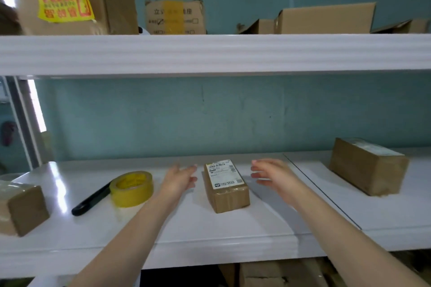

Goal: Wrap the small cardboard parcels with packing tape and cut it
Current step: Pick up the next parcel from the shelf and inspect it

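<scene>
Lying flat mid-shelf, label up, the small cardboard parcel sits on the white shelf between the left hand and the right hand, both just beside it, each grip wide with loosely extended fingers and holding nothing. Left of the left hand a yellow packing tape roll lies flat, hiding one end of a black-handled tool, and another taped parcel sits at the shelf's left edge. A larger brown box stands well apart to the right, and cardboard boxes line the upper shelf.
</scene>
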